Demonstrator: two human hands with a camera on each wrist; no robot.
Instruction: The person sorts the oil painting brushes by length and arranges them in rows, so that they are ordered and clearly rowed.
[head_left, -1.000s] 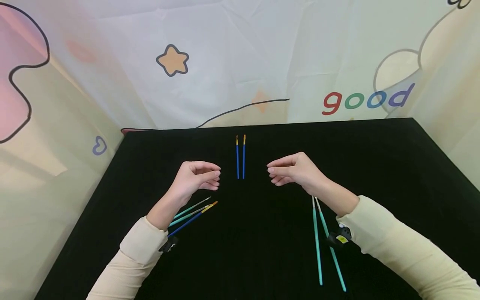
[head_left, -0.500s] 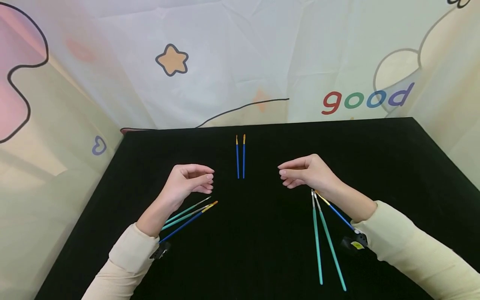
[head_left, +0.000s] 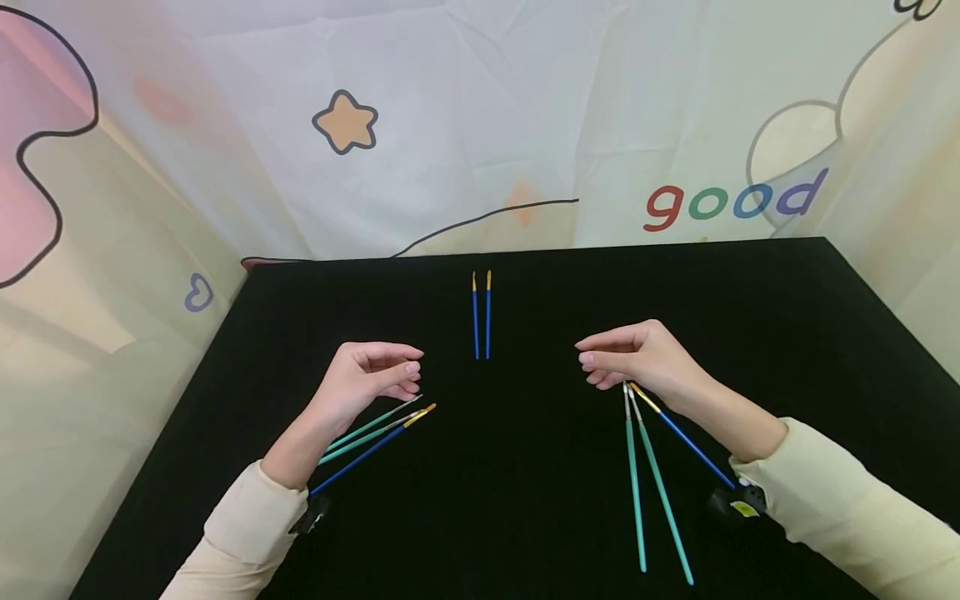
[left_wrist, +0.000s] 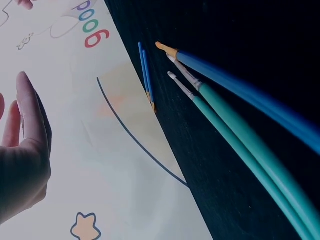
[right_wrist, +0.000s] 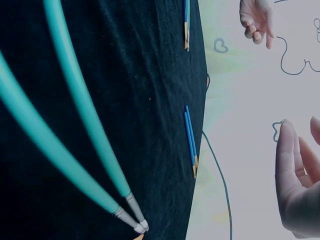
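My left hand point(head_left: 363, 379) hovers above the left group of paintbrushes, its fingers loosely bent and nothing between them. That group has two teal paintbrushes point(head_left: 367, 441) and a blue paintbrush point(head_left: 367, 454), bristles pointing up to the right; the sleeve and wrist cover their handle ends. My right hand point(head_left: 641, 358), likewise loosely bent and holding nothing, is over the bristle ends of the right group. There, two teal paintbrushes point(head_left: 635, 492) and a blue paintbrush point(head_left: 693, 446) fan out from nearly one point. Both wrist views show the thumb and fingers apart from any brush.
Two blue paintbrushes point(head_left: 476, 325) with orange bristles lie side by side near the back edge of the black-covered table point(head_left: 525, 500). A pale printed curtain point(head_left: 480, 125) stands behind and along both sides. A small black device point(head_left: 738, 502) is strapped at the right wrist.
Both hands have drawn apart and moved slightly toward the near side, left hand leftward and right hand rightward. More of the right group's blue paintbrush now shows. The brushes stay put.
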